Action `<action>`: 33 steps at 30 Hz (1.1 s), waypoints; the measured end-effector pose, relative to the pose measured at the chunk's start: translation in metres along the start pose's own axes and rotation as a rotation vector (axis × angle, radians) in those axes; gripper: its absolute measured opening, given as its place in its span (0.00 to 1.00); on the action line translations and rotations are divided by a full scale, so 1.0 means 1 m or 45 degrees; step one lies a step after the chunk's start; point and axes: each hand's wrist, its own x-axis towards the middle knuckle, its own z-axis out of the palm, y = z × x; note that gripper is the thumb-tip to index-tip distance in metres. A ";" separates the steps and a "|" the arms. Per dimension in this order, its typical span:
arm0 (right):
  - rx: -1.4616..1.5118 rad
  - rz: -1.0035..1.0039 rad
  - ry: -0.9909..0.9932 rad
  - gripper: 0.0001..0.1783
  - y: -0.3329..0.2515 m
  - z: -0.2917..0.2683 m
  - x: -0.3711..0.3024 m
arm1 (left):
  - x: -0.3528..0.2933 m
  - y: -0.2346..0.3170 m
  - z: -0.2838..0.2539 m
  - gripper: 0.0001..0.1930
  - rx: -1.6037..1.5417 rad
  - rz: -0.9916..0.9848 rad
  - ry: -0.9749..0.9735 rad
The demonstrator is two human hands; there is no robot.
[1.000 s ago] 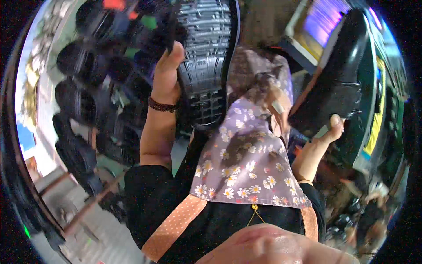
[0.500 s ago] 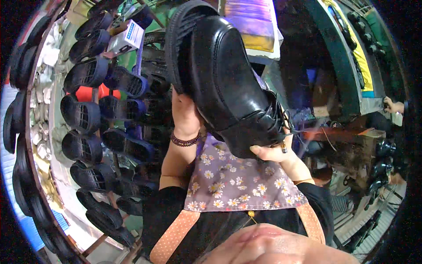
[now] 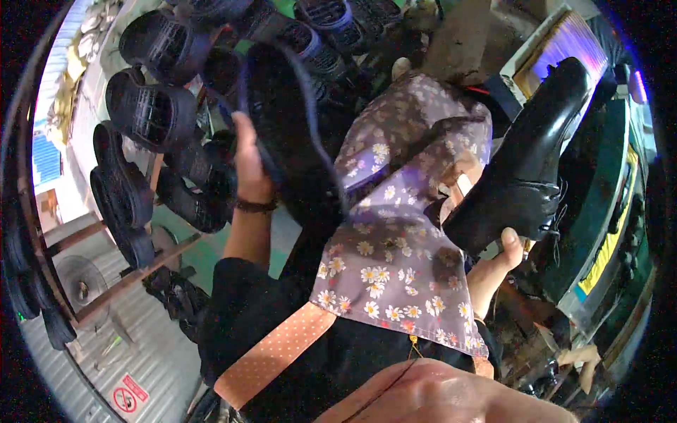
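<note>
Rows of black moulded soles hung on a rack at the far left, well apart from the raised left hand, whose fingers were wrapped round the edge of a dark shoe sole held upright just to their right, its blue-edged rim curving above the thumb. Judged from its thick tread and from how it kept its shape when pinched by one edge, that sole looked stiff and rubbery, fairly light, and not slippery; the narrow waist seemed the natural place to grip. Between the two hands hung a purple flowered apron over dark clothing. Further right, the right hand closed its fingers from below on the heel end of a black leather shoe, which rose toe-up above them with its laces dangling just beside the thumb. The polished upper looked smooth and possibly slick, the shoe heavier than the bare sole, so the firm heel seemed a safer hold than the soft upper.
</note>
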 end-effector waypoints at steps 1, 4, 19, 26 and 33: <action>0.016 0.015 -0.014 0.49 -0.001 0.003 0.002 | -0.010 0.007 -0.014 0.33 0.013 0.102 0.000; 0.044 0.037 -0.042 0.49 0.000 0.003 0.011 | -0.028 0.038 -0.041 0.30 0.269 0.451 0.394; 0.057 -0.029 -0.062 0.43 0.001 0.013 0.015 | 0.090 0.095 -0.145 0.30 2.470 1.469 0.627; -0.163 0.182 -0.222 0.49 -0.018 0.027 0.013 | 0.193 0.075 -0.078 0.32 1.657 0.475 0.367; -0.196 0.001 -0.137 0.32 -0.011 0.027 0.010 | 0.291 0.119 -0.135 0.28 1.715 0.316 0.681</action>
